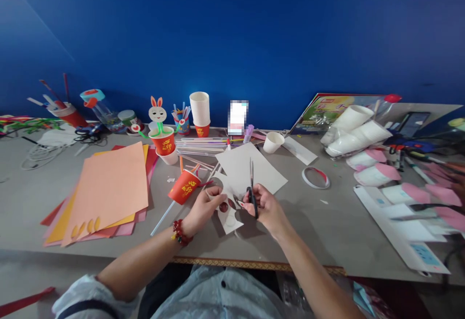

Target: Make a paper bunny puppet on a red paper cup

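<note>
Well to the left of both hands I see a fanned stack of peach, yellow, red and pink paper sheets (112,188). Just beyond the left wrist, a tilted red paper cup with yellow characters (184,187) has straws at its mouth. The left hand (205,208) is nearly closed, thumb and fingers pinching a narrow white paper piece with what look like rounded openings (234,223); it sits between the hands, and I cannot tell whether it touches the table. I judge it very light, thin and floppy, apt to tear beside the openings, so I favour a grip on its wider uncut margin. Beyond the hands spreads a large flat white paper sheet (254,166). The right hand (269,211) curls around the handles of black-handled metal scissors (251,190), blades pointing away from the body; I expect them to be rigid, slick along the blades and best held by the loops. Right of that hand, well apart, lies a white ring-shaped tape roll with red inside (304,177).
</note>
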`<act>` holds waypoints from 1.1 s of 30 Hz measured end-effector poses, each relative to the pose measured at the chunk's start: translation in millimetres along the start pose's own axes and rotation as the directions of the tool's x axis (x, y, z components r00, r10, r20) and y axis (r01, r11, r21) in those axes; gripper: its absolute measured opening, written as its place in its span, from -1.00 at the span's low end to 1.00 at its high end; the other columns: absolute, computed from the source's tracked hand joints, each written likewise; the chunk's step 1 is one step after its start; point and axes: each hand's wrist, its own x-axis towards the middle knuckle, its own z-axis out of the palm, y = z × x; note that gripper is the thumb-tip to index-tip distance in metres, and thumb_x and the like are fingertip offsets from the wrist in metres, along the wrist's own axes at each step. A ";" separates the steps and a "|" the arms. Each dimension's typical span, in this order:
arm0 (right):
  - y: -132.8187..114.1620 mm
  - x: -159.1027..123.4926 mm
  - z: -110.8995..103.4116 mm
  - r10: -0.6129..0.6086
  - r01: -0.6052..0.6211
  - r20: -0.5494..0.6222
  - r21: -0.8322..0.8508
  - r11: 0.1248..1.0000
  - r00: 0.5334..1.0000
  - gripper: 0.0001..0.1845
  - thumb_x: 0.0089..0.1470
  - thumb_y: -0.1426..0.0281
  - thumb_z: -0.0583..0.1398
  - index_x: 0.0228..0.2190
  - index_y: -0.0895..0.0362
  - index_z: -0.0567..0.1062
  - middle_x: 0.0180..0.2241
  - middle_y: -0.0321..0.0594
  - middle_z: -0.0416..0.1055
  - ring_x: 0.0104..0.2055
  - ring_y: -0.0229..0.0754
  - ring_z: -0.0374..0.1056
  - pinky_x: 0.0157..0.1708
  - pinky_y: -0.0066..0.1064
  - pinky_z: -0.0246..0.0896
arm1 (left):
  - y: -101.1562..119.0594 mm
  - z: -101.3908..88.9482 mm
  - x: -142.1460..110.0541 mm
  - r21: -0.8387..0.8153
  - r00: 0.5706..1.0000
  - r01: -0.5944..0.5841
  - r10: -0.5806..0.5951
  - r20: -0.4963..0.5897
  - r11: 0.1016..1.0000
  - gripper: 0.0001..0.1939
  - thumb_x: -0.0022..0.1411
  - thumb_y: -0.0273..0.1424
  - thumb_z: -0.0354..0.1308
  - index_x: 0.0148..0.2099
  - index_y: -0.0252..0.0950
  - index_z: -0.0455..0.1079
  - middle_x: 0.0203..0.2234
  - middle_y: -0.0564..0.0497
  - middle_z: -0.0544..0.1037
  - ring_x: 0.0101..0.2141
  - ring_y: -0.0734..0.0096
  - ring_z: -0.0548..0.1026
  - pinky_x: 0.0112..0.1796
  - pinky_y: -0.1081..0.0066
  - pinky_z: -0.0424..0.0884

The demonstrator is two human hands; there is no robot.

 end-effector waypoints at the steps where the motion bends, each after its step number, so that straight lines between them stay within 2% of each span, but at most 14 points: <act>1: -1.2 -1.9 -1.5 0.009 -0.009 -0.015 0.026 1.000 1.000 -0.71 -0.18 0.42 0.35 -0.41 0.10 0.36 -0.47 -0.37 0.39 -0.45 -0.30 0.30 -0.45 -0.49 0.19 | 0.0 -0.3 1.1 0.013 1.000 0.010 -0.010 0.014 1.000 -0.70 0.18 -0.18 0.22 -0.39 -0.34 0.39 -0.58 0.04 0.47 -0.56 0.52 0.36 -0.52 0.53 0.22; 4: -3.3 -8.4 -3.4 0.019 -0.010 -0.060 0.137 0.990 0.998 -0.69 -0.15 0.35 0.37 -0.38 0.10 0.37 -0.43 -0.34 0.40 -0.42 -0.30 0.32 -0.51 -0.54 0.16 | -6.1 -2.1 5.4 0.027 0.999 -0.020 0.021 -0.039 0.999 -0.70 0.14 -0.22 0.27 -0.20 -0.32 0.37 -0.51 0.08 0.46 -0.55 0.52 0.38 -0.50 0.50 0.29; 6: -2.2 -12.0 -2.8 0.019 -0.001 -0.088 0.198 0.980 0.996 -0.70 -0.12 0.32 0.36 -0.37 0.10 0.37 -0.41 -0.34 0.40 -0.50 -0.35 0.25 -0.62 -0.59 0.04 | -11.4 -4.4 7.7 0.046 0.984 -0.116 0.121 -0.127 0.992 -0.57 0.15 -0.27 0.27 0.03 -0.28 0.30 -0.29 0.01 0.50 -0.45 0.47 0.46 -0.39 0.45 0.40; 8: -0.3 -14.1 -1.0 0.019 0.007 -0.111 0.234 0.972 0.994 -0.70 -0.11 0.30 0.36 -0.37 0.10 0.37 -0.43 -0.35 0.39 -0.61 -0.43 0.10 -0.71 -0.61 -0.11 | -12.2 -6.6 7.1 0.112 0.948 -0.246 0.263 -0.178 0.963 -0.40 0.19 -0.30 0.25 0.22 -0.20 0.14 -0.02 -0.10 0.45 -0.21 0.33 0.53 -0.21 0.33 0.46; 10: 0.8 -14.5 2.0 0.011 0.024 -0.133 0.255 0.967 0.991 -0.69 -0.12 0.29 0.37 -0.38 0.10 0.38 -0.46 -0.37 0.37 -0.66 -0.47 -0.01 -0.74 -0.61 -0.17 | -5.2 -7.3 1.2 0.266 0.892 -0.367 0.418 -0.173 0.891 -0.30 0.22 -0.34 0.22 0.33 -0.13 0.01 0.21 -0.18 0.28 0.13 0.15 0.37 0.05 0.17 0.37; 12: -0.1 -13.8 6.7 -0.003 0.044 -0.155 0.266 0.963 0.988 -0.68 -0.14 0.28 0.37 -0.39 0.11 0.38 -0.48 -0.38 0.36 -0.68 -0.48 -0.02 -0.75 -0.61 -0.16 | 8.1 -5.2 -9.2 0.479 0.834 -0.423 0.537 -0.126 0.769 -0.31 0.23 -0.37 0.23 0.33 -0.13 0.06 0.34 -0.18 0.09 0.32 0.04 0.06 0.22 0.05 0.14; 13: -1.5 -13.3 9.7 -0.008 0.053 -0.165 0.268 0.962 0.986 -0.67 -0.14 0.27 0.38 -0.39 0.11 0.38 -0.49 -0.38 0.36 -0.68 -0.48 -0.01 -0.76 -0.61 -0.15 | 15.3 -3.1 -15.1 0.544 0.819 -0.431 0.566 -0.100 0.720 -0.39 0.24 -0.38 0.22 0.29 -0.14 0.14 0.36 -0.16 0.05 0.35 0.03 -0.01 0.26 0.02 0.04; 14: -3.3 -12.6 13.0 -0.016 0.062 -0.169 0.269 0.961 0.985 -0.67 -0.15 0.27 0.38 -0.39 0.11 0.38 -0.49 -0.39 0.36 -0.68 -0.48 0.00 -0.76 -0.62 -0.14 | 22.0 -0.6 -20.5 0.570 0.818 -0.446 0.573 -0.054 0.690 -0.50 0.27 -0.38 0.19 0.23 -0.16 0.24 0.33 -0.16 0.11 0.34 0.03 0.01 0.27 0.02 0.01; 15: -5.7 -11.9 16.7 -0.025 0.071 -0.169 0.270 0.960 0.985 -0.67 -0.15 0.27 0.38 -0.38 0.11 0.38 -0.49 -0.39 0.37 -0.68 -0.47 0.01 -0.76 -0.62 -0.12 | 27.2 2.2 -24.9 0.554 0.827 -0.469 0.562 0.003 0.687 -0.61 0.29 -0.37 0.18 0.15 -0.17 0.32 0.27 -0.17 0.23 0.30 0.04 0.11 0.25 0.04 0.08; 17: -11.2 -10.1 24.2 -0.052 0.094 -0.160 0.266 0.959 0.986 -0.68 -0.15 0.28 0.37 -0.37 0.11 0.39 -0.48 -0.39 0.38 -0.67 -0.46 0.05 -0.76 -0.62 -0.08 | 32.6 7.6 -29.0 0.432 0.872 -0.460 0.486 0.056 0.775 -0.76 0.33 -0.34 0.14 0.03 -0.22 0.39 0.10 -0.18 0.41 0.13 0.11 0.36 0.12 0.14 0.29; 19: -16.9 -7.5 30.9 -0.082 0.118 -0.148 0.257 0.959 0.986 -0.70 -0.13 0.29 0.36 -0.37 0.11 0.39 -0.49 -0.39 0.39 -0.66 -0.46 0.06 -0.76 -0.62 -0.04 | 31.9 11.5 -26.5 0.281 0.907 -0.410 0.419 0.031 0.867 -0.81 0.34 -0.31 0.13 -0.05 -0.25 0.40 -0.09 -0.15 0.50 -0.08 0.21 0.49 -0.06 0.25 0.42; 22: -22.8 -1.6 37.2 -0.107 0.142 -0.149 0.243 0.960 0.983 -0.70 -0.13 0.31 0.36 -0.38 0.10 0.37 -0.53 -0.43 0.36 -0.68 -0.46 0.06 -0.76 -0.62 -0.01 | 28.0 14.4 -15.7 0.128 0.922 -0.374 0.383 -0.055 0.919 -0.84 0.29 -0.30 0.19 -0.15 -0.27 0.40 -0.24 -0.07 0.50 -0.23 0.33 0.47 -0.19 0.37 0.41; 26: -20.8 8.7 39.9 -0.112 0.144 -0.148 0.223 0.964 0.983 -0.67 -0.15 0.32 0.37 -0.38 0.08 0.34 -0.56 -0.46 0.34 -0.68 -0.43 0.09 -0.78 -0.61 0.01 | 27.5 16.6 -3.3 -0.043 0.927 -0.368 0.363 -0.098 0.929 -0.85 0.26 -0.30 0.22 -0.21 -0.27 0.41 -0.26 -0.02 0.47 -0.24 0.38 0.43 -0.21 0.41 0.37; 33: -3.1 18.7 35.4 -0.137 0.149 -0.080 0.169 0.974 0.987 -0.66 -0.15 0.38 0.39 -0.40 0.08 0.33 -0.51 -0.43 0.35 -0.57 -0.38 0.20 -0.62 -0.58 0.14 | 20.8 14.0 6.3 -0.092 0.933 -0.347 0.334 -0.132 0.934 -0.87 0.23 -0.33 0.22 -0.29 -0.27 0.40 -0.33 0.02 0.48 -0.30 0.40 0.44 -0.22 0.42 0.36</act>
